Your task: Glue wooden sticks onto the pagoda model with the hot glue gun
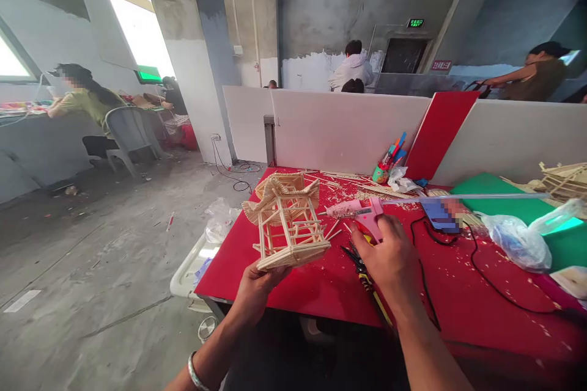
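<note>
My left hand (257, 289) grips the base of a small wooden-stick pavilion model (287, 220) and holds it up, tilted, over the left part of the red table (298, 290). My right hand (387, 256) is wrapped round the handle of a pink glue gun (355, 211), whose nozzle points left toward the model. A long clear glue stick (463, 197) sticks out of the gun's back to the right. Pliers with yellow-black handles (367, 281) lie just under my right hand.
Loose sticks and sawdust litter the table. A cup of pens (387, 165), a black cord (477, 269), plastic bags (518, 241), a green mat (495, 192) and another stick model (564, 180) lie to the right. White and red boards stand behind. Other people sit at far tables.
</note>
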Tool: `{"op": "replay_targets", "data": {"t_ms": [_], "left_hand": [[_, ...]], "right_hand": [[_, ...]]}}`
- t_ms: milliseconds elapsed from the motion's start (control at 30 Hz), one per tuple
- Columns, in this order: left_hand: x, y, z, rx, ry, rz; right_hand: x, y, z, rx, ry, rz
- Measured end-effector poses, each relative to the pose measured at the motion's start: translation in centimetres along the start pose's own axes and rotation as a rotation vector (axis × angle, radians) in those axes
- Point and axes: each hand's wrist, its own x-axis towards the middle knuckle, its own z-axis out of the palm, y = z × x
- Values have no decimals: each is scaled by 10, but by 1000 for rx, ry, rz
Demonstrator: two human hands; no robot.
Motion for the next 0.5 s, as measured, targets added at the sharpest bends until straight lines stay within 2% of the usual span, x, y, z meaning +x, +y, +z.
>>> {"op": "replay_targets", "data": {"t_ms": [100, 200, 333, 467, 500], "left_hand": [[6, -7, -8, 91, 18, 39], [16, -11, -21, 253, 95, 148], [33, -7, -38, 455, 78, 296], [48, 0, -48, 635, 71, 421], [52, 2, -49, 674, 72, 452]], "right_hand": [[1, -3, -3, 135, -2, 18], [-4, 13, -13, 134, -43, 11], [-17, 68, -37, -208, -211, 132], [-33, 142, -78, -507, -393, 351], [-37, 159, -89, -549, -380, 414]]}}
